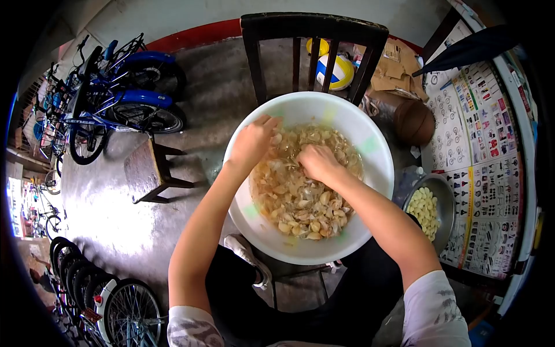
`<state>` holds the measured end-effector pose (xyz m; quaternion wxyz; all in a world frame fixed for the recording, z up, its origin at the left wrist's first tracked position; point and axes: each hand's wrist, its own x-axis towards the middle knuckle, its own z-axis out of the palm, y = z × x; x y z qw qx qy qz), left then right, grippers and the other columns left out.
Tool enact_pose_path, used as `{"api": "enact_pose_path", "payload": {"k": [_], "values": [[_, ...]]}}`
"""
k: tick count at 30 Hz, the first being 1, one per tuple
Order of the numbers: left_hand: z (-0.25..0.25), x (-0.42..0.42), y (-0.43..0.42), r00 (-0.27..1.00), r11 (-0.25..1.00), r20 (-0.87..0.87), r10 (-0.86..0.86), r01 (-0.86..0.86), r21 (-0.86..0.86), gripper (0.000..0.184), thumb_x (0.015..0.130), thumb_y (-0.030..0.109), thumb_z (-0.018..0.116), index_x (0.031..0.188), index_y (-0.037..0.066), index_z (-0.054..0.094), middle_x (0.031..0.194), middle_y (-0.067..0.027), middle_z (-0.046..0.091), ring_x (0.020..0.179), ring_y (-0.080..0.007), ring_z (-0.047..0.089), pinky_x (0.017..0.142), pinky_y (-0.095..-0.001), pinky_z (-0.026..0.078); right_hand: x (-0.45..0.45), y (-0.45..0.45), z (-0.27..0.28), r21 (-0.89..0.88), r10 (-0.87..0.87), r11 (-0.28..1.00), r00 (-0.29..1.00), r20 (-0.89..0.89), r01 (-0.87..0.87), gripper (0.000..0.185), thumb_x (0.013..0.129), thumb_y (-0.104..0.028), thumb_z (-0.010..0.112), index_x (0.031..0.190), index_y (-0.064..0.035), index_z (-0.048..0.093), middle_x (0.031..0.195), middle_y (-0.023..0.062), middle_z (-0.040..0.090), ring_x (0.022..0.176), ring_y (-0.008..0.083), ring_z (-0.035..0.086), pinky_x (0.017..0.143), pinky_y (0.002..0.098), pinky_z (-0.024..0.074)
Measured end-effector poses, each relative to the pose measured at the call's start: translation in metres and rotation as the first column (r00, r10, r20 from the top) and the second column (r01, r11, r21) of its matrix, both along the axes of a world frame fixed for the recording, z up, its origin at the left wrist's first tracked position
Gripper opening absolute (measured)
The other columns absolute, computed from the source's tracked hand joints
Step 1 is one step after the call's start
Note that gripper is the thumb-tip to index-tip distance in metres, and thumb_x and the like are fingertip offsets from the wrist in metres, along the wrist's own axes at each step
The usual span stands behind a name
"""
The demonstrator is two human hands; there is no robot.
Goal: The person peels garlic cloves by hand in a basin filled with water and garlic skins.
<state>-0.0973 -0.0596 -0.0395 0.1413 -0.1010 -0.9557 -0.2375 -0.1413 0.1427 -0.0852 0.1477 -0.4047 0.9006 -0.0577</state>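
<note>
A large white plastic basin [312,254] holds water with many garlic cloves [300,220] and loose papery skins in it. My left hand [254,140] is over the basin's left inner wall, fingers curled inward beside the floating skins; what they hold, if anything, is hidden. Near the middle of the basin, my right hand [319,163] reaches down to the water's surface. Its fingers are bent together among the cloves, and their tips are out of sight. To the right, a metal bowl [447,196] contains pale peeled garlic cloves [424,209].
Behind the basin stands a dark wooden chair [315,22], with a volleyball [335,72] and flattened cardboard [396,69] beyond it. A wooden stool [147,170] and blue bicycles [136,95] are at left. A brown ball [414,122] lies beside a printed poster board [480,156].
</note>
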Motion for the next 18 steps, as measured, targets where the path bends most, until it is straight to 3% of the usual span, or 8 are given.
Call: {"api": "enact_pose_path", "payload": {"k": [3, 5, 6, 9, 11, 13, 14, 18], "values": [[0.009, 0.002, -0.001, 0.999, 0.979, 0.04, 0.005, -0.013, 0.201, 0.018, 0.087, 0.009, 0.06, 0.105, 0.004, 0.065, 0.09, -0.0135, 0.067, 0.077, -0.0329, 0.066, 0.069, -0.0423, 0.054, 0.002, 0.004, 0.006, 0.024, 0.117, 0.993, 0.992, -0.04, -0.116, 0.006, 0.071, 0.001, 0.068, 0.077, 0.0008, 0.07, 0.084, 0.0173, 0.069, 0.083, 0.0313, 0.07, 0.073, 0.0419, 0.0559], [0.025, 0.003, 0.007, 0.911, 0.889, 0.398, 0.112, -0.271, 0.369, 0.018, 0.091, 0.017, 0.06, 0.1, 0.002, 0.066, 0.072, -0.0149, 0.066, 0.068, -0.0392, 0.064, 0.063, -0.0442, 0.052, 0.0, 0.003, 0.035, 0.099, 0.051, 0.994, 0.997, 0.056, -0.056, 0.006, 0.078, -0.005, 0.067, 0.08, 0.0005, 0.069, 0.085, 0.0181, 0.069, 0.086, 0.0314, 0.069, 0.077, 0.0421, 0.0548], [0.021, 0.002, 0.011, 0.91, 0.888, 0.4, 0.111, -0.272, 0.371, 0.018, 0.091, 0.017, 0.06, 0.1, 0.002, 0.066, 0.072, -0.0149, 0.066, 0.068, -0.0392, 0.064, 0.063, -0.0442, 0.052, -0.002, 0.003, 0.037, 0.102, 0.052, 0.993, 0.997, 0.058, -0.058, 0.006, 0.078, -0.005, 0.067, 0.08, 0.0005, 0.069, 0.085, 0.0181, 0.069, 0.086, 0.0314, 0.069, 0.077, 0.0421, 0.0548], [0.009, -0.002, 0.023, 0.948, 0.944, 0.13, 0.292, -0.307, 0.118, 0.026, 0.092, 0.026, 0.059, 0.094, 0.001, 0.066, 0.058, -0.0137, 0.062, 0.058, -0.0373, 0.063, 0.06, -0.045, 0.051, -0.024, 0.009, 0.024, -0.302, -0.152, 0.911, 0.91, 0.386, 0.28, 0.026, 0.091, -0.026, 0.061, 0.098, -0.0007, 0.065, 0.087, 0.0156, 0.069, 0.082, 0.0301, 0.067, 0.076, 0.0412, 0.052], [0.006, -0.002, 0.033, 0.904, 0.944, 0.305, 0.299, -0.327, 0.043, 0.027, 0.09, 0.028, 0.059, 0.099, 0.003, 0.065, 0.08, -0.0153, 0.068, 0.08, -0.0331, 0.067, 0.069, -0.0459, 0.052, -0.034, 0.014, 0.019, -0.32, -0.215, 0.843, 0.815, 0.538, 0.433, 0.023, 0.094, -0.024, 0.058, 0.101, -0.0028, 0.063, 0.083, 0.0091, 0.065, 0.075, 0.0218, 0.062, 0.069, 0.0342, 0.049], [-0.023, 0.001, 0.038, 0.953, 0.972, 0.195, 0.233, -0.235, -0.01, 0.028, 0.088, 0.025, 0.059, 0.107, 0.004, 0.062, 0.096, -0.0153, 0.065, 0.092, -0.0353, 0.062, 0.076, -0.0452, 0.051, -0.03, 0.016, 0.045, -0.181, -0.244, 0.734, 0.504, 0.828, 0.654, 0.018, 0.1, -0.023, 0.051, 0.106, -0.0072, 0.057, 0.08, -0.0033, 0.053, 0.063, 0.0063, 0.043, 0.056, 0.0218, 0.0387], [-0.04, 0.004, 0.04, 0.985, 0.986, 0.086, 0.152, -0.146, -0.077, 0.032, 0.087, 0.021, 0.058, 0.114, 0.004, 0.06, 0.111, -0.0154, 0.063, 0.105, -0.0374, 0.058, 0.082, -0.0445, 0.05, -0.031, 0.018, 0.044, -0.18, -0.246, 0.734, 0.503, 0.828, 0.655, 0.018, 0.1, -0.023, 0.051, 0.106, -0.0072, 0.057, 0.08, -0.0033, 0.053, 0.063, 0.0063, 0.043, 0.056, 0.0218, 0.0387], [-0.061, 0.02, 0.043, 0.989, 0.966, 0.137, 0.05, -0.013, -0.257, 0.042, 0.083, 0.016, 0.059, 0.123, 0.006, 0.053, 0.128, -0.0141, 0.049, 0.117, -0.0384, 0.046, 0.092, -0.0461, 0.044, -0.033, 0.024, 0.046, -0.137, -0.163, 0.747, 0.379, 0.911, 0.65, 0.02, 0.099, -0.019, 0.051, 0.114, -0.0068, 0.057, 0.08, -0.0024, 0.055, 0.062, 0.0049, 0.042, 0.053, 0.0202, 0.0359]]}}
